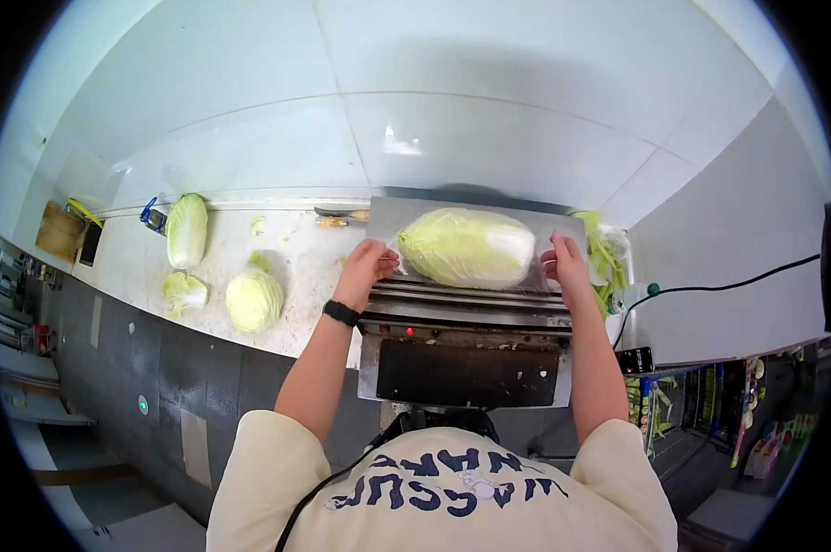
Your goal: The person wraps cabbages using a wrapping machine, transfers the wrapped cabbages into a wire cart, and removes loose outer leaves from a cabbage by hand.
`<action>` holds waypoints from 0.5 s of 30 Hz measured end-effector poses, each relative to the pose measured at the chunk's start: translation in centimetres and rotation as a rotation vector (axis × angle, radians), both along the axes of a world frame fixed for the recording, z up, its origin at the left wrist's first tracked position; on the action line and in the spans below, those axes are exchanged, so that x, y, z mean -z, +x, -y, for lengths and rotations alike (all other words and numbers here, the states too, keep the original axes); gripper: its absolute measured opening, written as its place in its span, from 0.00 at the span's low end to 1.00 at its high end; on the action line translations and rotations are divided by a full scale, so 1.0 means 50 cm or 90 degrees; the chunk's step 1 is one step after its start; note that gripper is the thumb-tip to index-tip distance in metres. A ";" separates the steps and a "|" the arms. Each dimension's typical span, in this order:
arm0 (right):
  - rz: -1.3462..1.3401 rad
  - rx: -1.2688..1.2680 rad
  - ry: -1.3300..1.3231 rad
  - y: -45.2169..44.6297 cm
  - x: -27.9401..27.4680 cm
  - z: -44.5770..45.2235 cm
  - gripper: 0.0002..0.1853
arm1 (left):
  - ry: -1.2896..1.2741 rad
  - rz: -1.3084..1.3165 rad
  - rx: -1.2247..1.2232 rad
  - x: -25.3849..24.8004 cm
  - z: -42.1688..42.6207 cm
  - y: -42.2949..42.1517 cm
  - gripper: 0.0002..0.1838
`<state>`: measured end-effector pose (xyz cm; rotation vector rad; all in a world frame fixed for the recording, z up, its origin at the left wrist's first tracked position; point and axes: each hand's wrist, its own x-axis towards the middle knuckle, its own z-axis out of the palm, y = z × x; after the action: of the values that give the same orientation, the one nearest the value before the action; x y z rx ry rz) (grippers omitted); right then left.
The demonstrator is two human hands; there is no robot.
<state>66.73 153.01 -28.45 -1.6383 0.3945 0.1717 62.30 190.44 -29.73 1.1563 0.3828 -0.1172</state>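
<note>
A napa cabbage (469, 247) lies on its side on the metal top of a wrapping machine (562, 213), leafy end left and white base right. There is a sheen around it that could be clear film, but I cannot be sure. Just left of the cabbage is my left hand (369, 265), fingers curled together, a dark watch on its wrist. My right hand (564, 262) is at the base end, its fingers bent and close together. Neither hand visibly grips the cabbage itself. Whatever is pinched in the fingers is too thin to make out.
On the white counter (130, 253) at left are another napa cabbage (187, 232), a round cabbage (253, 300), a loose leaf (185, 293) and knives (342, 217). Trimmed leaves (603, 253) lie right of the machine. A black cable (710, 288) runs along the right.
</note>
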 end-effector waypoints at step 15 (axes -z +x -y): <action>0.100 -0.027 0.147 0.007 0.028 -0.024 0.18 | 0.225 0.061 -0.117 0.053 0.032 0.059 0.14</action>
<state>67.10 154.21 -29.85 -1.4214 0.2125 0.1149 65.27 188.87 -32.37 1.4615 0.4330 0.1726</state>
